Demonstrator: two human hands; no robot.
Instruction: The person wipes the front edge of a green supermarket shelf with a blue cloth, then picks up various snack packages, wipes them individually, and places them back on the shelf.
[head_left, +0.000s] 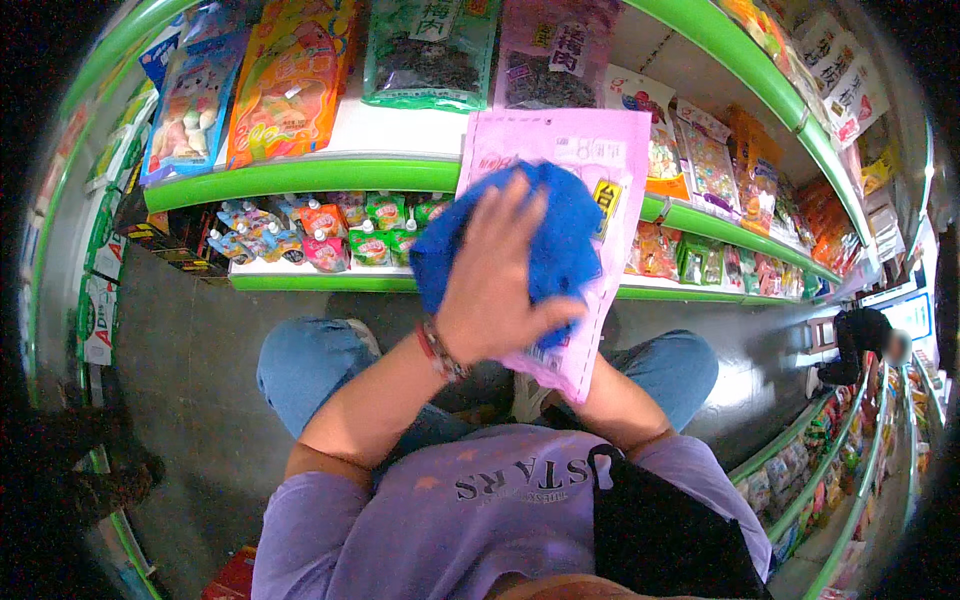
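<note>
My left hand (491, 277), blurred and with a bracelet (442, 351) at its wrist, presses a blue cloth (564, 217) against the front of a pink plastic snack bag (628, 161). The cloth is bunched under my palm and spread fingers and covers the middle of the bag. Printing and a yellow label show beside it. My right forearm (626, 409) reaches up behind the bag's lower edge. The bag hides my right hand, so its grip is not visible. The bag is in front of a green-edged shelf (315, 180), over its lip.
Green (427, 60) and purple (551, 64) bags of dark dried food stand on the shelf, with candy bags (292, 82) to their left. Spouted pouches (326, 251) fill the lower shelf. Another person (855, 345) is far right, beside more racks (810, 480).
</note>
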